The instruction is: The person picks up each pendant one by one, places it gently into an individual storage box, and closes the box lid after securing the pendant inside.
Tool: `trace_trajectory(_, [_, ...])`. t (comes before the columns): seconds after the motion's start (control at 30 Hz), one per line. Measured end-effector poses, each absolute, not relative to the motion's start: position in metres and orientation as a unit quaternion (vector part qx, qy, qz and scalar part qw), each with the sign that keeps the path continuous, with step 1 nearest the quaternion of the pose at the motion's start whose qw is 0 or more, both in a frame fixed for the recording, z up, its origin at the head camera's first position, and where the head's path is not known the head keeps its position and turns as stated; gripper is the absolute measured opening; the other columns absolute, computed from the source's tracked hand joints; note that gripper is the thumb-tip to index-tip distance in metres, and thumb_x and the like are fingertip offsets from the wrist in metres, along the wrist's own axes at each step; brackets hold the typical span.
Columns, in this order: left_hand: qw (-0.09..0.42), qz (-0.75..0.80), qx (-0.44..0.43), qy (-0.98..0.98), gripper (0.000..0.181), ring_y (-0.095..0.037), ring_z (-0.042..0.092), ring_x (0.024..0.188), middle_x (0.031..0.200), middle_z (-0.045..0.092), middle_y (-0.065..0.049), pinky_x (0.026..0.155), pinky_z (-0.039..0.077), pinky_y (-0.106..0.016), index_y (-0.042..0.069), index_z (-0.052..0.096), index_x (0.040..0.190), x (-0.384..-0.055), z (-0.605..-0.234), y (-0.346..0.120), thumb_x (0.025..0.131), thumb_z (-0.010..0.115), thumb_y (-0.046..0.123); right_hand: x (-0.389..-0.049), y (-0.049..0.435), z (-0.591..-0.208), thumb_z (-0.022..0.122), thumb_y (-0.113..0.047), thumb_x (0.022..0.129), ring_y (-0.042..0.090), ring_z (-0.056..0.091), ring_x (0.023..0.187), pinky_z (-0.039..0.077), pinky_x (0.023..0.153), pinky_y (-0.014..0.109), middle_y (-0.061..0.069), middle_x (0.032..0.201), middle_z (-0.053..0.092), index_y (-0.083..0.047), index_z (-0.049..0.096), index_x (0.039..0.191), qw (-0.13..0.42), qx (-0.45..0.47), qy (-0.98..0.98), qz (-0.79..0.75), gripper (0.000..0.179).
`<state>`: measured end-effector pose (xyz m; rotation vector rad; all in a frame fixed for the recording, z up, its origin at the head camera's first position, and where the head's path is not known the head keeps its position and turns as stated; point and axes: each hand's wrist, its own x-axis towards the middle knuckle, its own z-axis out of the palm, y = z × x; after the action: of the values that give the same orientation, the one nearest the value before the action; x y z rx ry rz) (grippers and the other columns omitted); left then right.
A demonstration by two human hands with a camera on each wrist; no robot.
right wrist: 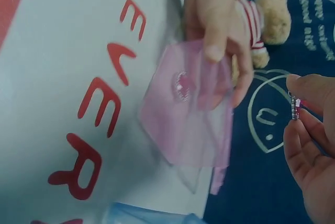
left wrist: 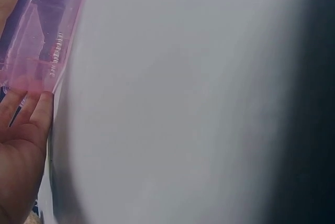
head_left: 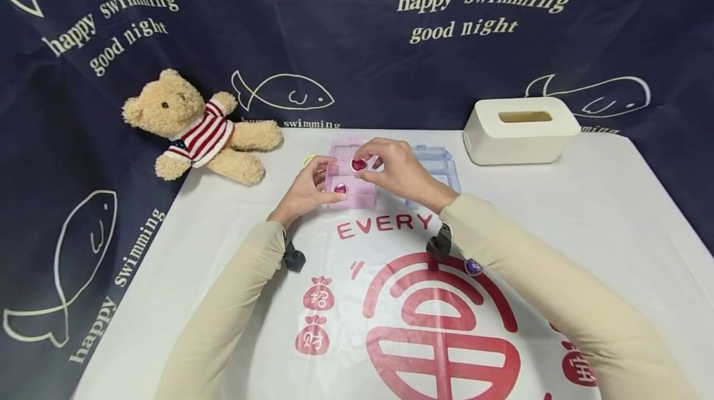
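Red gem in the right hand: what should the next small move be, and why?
Probably lower the red gem into the pink box: the right hand pinches it clear of the box, the left hand holds the box, and a similar gem lies inside.

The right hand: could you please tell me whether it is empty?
No, the right hand pinches a red gem with a silvery rim.

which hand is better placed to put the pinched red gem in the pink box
Likely the right hand: it pinches the red gem, seen over the pink box in the head view, while the left hand holds that box.
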<state>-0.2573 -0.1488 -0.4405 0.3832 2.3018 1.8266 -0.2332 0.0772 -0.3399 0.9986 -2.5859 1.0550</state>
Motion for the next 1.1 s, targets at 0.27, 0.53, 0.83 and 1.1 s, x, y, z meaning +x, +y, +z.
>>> trace_trajectory(0.27, [0.091, 0.612, 0.13, 0.774, 0.08, -0.029, 0.05, 0.128, 0.136, 0.051, -0.014, 0.113, 0.039, -0.038, 0.01, 0.044, 0.136, -0.26, -0.438, -0.148, 0.068, 0.086, 0.003, -0.259, 0.067, -0.361, 0.076, -0.008, 0.08, 0.023, 0.065, 0.094, 0.055, 0.085, 0.038, 0.011, 0.098, 0.071, -0.004, 0.072, 0.098, 0.028, 0.289, -0.894, 0.342, 0.019])
trace_trajectory(0.53, [0.09, 0.623, 0.13, 0.766, 0.081, -0.029, 0.049, 0.13, 0.137, 0.049, -0.015, 0.113, 0.038, -0.035, 0.008, 0.044, 0.137, -0.26, -0.439, -0.142, 0.068, 0.086, 0.001, -0.268, 0.062, -0.38, 0.079, -0.01, 0.079, 0.023, 0.066, 0.094, 0.053, 0.087, 0.036, 0.01, 0.095, 0.072, -0.004, 0.072, 0.095, -0.009, 0.299, -0.908, 0.294, 0.019])
trace_trajectory(0.83, [0.081, 0.629, 0.125, 0.763, 0.081, -0.029, 0.049, 0.129, 0.136, 0.051, -0.015, 0.112, 0.039, -0.034, 0.007, 0.044, 0.136, -0.26, -0.439, -0.143, 0.066, 0.086, -0.002, -0.271, 0.052, -0.38, 0.079, -0.007, 0.074, 0.02, 0.06, 0.072, 0.052, 0.07, 0.033, 0.006, 0.077, 0.07, -0.005, 0.072, 0.082, -0.024, 0.316, -0.93, 0.187, 0.01])
trace_trajectory(1.1, [0.095, 0.643, 0.115, 0.751, 0.083, -0.033, 0.046, 0.132, 0.139, 0.047, -0.02, 0.114, 0.036, -0.037, 0.003, 0.042, 0.138, -0.257, -0.439, -0.146, 0.067, 0.084, -0.006, -0.271, 0.038, -0.384, 0.074, -0.005, 0.075, 0.02, 0.061, 0.07, 0.054, 0.064, 0.038, 0.003, 0.074, 0.071, -0.01, 0.071, 0.073, -0.043, 0.287, -0.95, 0.119, 0.007])
